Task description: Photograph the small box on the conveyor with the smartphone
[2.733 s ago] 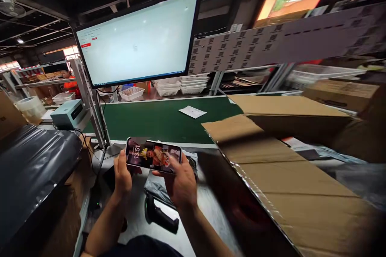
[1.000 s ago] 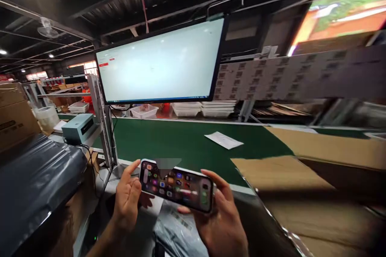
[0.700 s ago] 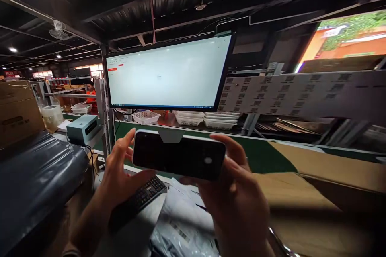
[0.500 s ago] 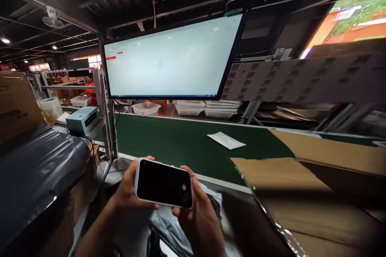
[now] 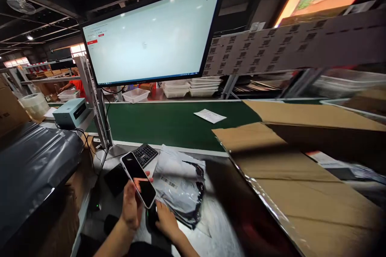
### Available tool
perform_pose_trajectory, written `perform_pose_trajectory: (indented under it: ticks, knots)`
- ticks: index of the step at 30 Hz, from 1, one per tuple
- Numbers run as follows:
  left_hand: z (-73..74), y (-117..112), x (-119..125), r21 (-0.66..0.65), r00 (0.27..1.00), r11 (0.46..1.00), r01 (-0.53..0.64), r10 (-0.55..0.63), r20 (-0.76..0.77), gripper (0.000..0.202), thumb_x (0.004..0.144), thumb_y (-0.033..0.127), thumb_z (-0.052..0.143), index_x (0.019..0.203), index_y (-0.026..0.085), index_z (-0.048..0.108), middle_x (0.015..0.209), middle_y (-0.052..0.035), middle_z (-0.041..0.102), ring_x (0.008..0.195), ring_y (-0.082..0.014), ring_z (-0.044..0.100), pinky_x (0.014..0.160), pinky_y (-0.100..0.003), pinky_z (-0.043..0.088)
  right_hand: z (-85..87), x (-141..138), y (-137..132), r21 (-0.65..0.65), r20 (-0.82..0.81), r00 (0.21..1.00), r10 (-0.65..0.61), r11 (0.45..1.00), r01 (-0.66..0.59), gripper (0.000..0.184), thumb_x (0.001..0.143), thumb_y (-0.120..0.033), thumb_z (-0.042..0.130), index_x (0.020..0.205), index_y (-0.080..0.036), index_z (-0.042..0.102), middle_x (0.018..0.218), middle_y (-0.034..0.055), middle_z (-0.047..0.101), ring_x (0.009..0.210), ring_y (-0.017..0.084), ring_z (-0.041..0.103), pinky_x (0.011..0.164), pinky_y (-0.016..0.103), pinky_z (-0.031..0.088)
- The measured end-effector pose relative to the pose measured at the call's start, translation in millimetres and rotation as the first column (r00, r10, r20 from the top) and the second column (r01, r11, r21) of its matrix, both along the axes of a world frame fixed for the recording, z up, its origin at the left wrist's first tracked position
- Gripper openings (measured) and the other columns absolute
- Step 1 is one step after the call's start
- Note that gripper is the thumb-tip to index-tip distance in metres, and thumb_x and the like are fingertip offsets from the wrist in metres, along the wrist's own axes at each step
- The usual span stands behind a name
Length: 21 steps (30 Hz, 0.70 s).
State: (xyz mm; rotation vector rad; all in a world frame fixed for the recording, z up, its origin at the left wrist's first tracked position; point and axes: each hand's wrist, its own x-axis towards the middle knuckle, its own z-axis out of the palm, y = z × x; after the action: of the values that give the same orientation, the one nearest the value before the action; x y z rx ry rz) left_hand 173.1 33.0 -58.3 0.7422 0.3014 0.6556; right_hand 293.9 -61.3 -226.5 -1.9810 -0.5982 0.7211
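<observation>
The left hand (image 5: 130, 208) grips the phone (image 5: 138, 179), probably angled for easy viewing, at eleven o'clock from the right hand (image 5: 167, 220), which touches the scanner (image 5: 152, 220), whether closed around it I cannot tell

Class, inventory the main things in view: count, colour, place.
Phone: 1, white frame, low centre
Device: 1, black, below phone
Keyboard: 1, black, behind phone
Parcel: 1, grey, right of phone
Belt: 1, green, across middle
Monitor: 1, black, above belt
Paper: 1, white, on belt
Open carton: 1, brown, right
Code board: 1, white, upper right
Baskets: several, white, beyond belt
Machine: 1, pale blue, left
Sheeting: 1, black, left
Person: 1, orange, left background
Left hand: 1, bare, holding phone
Right hand: 1, bare, by device
</observation>
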Motion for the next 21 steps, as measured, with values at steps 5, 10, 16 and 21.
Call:
perform_pose_trajectory:
  ticks: [5, 10, 16, 21]
  knots:
    - [15.3, 0, -10, -0.283, 0.992, 0.957, -0.068, 0.034, -0.124, 0.074, 0.076, 0.074, 0.084, 0.116, 0.012, 0.078, 0.136, -0.0173, 0.063, 0.109, -0.0248, 0.069, 0.084, -0.025, 0.059, -30.4, -22, 2, -0.053, 0.063, 0.993, 0.104, 0.993, -0.101, 0.069, 0.061, -0.003, 0.062, 0.129, -0.012, 0.057, 0.134, 0.0187, 0.056, 0.133, 0.035, 0.051, 0.117, 0.051, 0.037]
    - [34.8, 3, -14, -0.382, 0.977, 0.903, -0.195, 0.143, -0.161, 0.051, 0.114, 0.052, 0.032, 0.134, 0.018, 0.065, 0.139, -0.0138, 0.062, 0.116, -0.0245, 0.068, 0.087, -0.032, 0.061, -33.9, -37, -10, -0.065, 0.048, 0.999, -0.003, 0.998, 0.006, 0.058, 0.057, 0.000, 0.065, 0.113, -0.014, 0.059, 0.117, 0.0115, 0.054, 0.118, 0.031, 0.051, 0.107, 0.049, 0.041]
    - [37.0, 8, -22, -0.367, 0.985, 0.924, -0.106, 0.049, -0.163, 0.058, 0.100, 0.065, 0.061, 0.138, 0.022, 0.059, 0.139, -0.0173, 0.060, 0.118, -0.0379, 0.066, 0.082, -0.053, 0.064, -3.1, -23, -15, -0.028, -0.107, 0.981, -0.160, 0.987, 0.158, 0.032, 0.071, 0.001, 0.067, 0.099, -0.012, 0.059, 0.097, 0.0046, 0.057, 0.089, 0.017, 0.055, 0.088, 0.035, 0.049]
    - [34.1, 18, -28, -0.053, 0.985, 0.993, 0.103, -0.109, -0.130, 0.112, 0.070, 0.048, 0.096, 0.160, 0.025, 0.033, 0.151, -0.0219, 0.049, 0.131, -0.0466, 0.056, 0.069, -0.041, 0.066, 58.3, 13, -21, 0.022, -0.299, 0.900, -0.317, 0.941, 0.339, 0.030, 0.098, -0.038, 0.065, 0.110, -0.013, 0.052, 0.065, -0.0038, 0.051, 0.055, 0.012, 0.050, 0.056, 0.025, 0.042]
